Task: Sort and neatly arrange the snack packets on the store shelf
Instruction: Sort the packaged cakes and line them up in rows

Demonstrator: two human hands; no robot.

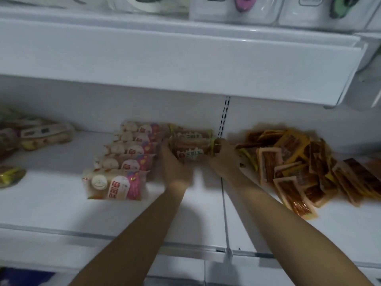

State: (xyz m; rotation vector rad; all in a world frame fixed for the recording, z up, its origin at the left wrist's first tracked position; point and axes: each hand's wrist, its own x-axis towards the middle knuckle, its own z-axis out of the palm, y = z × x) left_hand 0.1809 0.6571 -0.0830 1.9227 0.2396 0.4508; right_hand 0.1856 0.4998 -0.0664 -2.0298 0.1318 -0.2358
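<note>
On the white shelf (51,207) a stack of yellow-edged sandwich snack packets (190,144) lies near the back wall. My left hand (175,162) presses its left end and my right hand (223,159) grips its right end, so the stack is held between them. Left of it runs a neat row of pink-and-white cake packets (117,185), from the back wall toward the front. To the right lies a loose heap of orange-brown flat packets (299,164), touching my right wrist area.
More wrapped snacks (47,136) sit at the far left, with a yellowish packet (10,176) near the left edge. The upper shelf (185,58) overhangs the work area and carries white boxed goods (233,11). A slotted upright (224,116) splits the back wall.
</note>
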